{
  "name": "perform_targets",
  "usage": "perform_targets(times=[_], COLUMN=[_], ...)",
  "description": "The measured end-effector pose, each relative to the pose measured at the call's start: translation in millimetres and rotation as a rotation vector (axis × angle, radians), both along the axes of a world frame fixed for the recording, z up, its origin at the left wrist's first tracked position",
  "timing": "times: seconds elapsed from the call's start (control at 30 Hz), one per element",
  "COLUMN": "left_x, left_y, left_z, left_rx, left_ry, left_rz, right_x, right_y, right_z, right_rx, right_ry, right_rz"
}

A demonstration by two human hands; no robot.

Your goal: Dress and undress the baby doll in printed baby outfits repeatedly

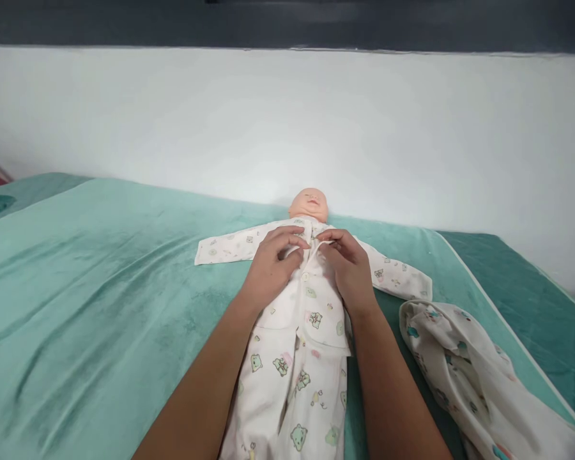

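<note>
A baby doll (pixel 309 204) lies on its back on a teal blanket (pixel 100 287), head toward the wall. It wears a white sleepsuit (pixel 311 319) printed with small bears, sleeves spread to both sides. My left hand (pixel 274 263) pinches the suit's left front edge at the chest. My right hand (pixel 347 265) pinches the opposite edge, fingertips nearly meeting the left ones just below the doll's chin. A snap button (pixel 305 276) shows right below my fingers.
A second crumpled white printed garment (pixel 464 370) lies on the blanket to the right of the doll. A white wall (pixel 287 128) runs directly behind the doll's head. The bed's right edge (pixel 508 326) slants toward the lower right.
</note>
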State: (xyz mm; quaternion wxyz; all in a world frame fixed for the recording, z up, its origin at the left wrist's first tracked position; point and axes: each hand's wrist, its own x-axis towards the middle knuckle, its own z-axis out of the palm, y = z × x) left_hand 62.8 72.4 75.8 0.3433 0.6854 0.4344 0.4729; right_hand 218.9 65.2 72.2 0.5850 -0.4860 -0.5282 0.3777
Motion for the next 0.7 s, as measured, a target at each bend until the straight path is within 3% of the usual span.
perform_targets(times=[0.17,0.37,0.53,0.7], left_x=[-14.3,-38.7,-41.9,-42.2], left_y=[-0.5,1.4,3.8,5.7], left_z=[5.6,11.6,8.2,6.6], left_rx=[-0.049,-0.137,-0.138,-0.142], left_ry=[0.103,0.198,0.213,0.223], left_rz=[-0.169,-0.464,-0.489,-0.486], right_x=[3.3,2.5,-5.1,-11.4], right_y=[2.4,-8.1,-18.9,-19.0], right_z=[-1.8,12.3,26.4,28.2], right_rx=[0.07,0.074,0.028,-0.016], right_ry=[-0.049,-0.346,-0.614,-0.519], right_rz=[-0.07,0.079,0.155,0.143])
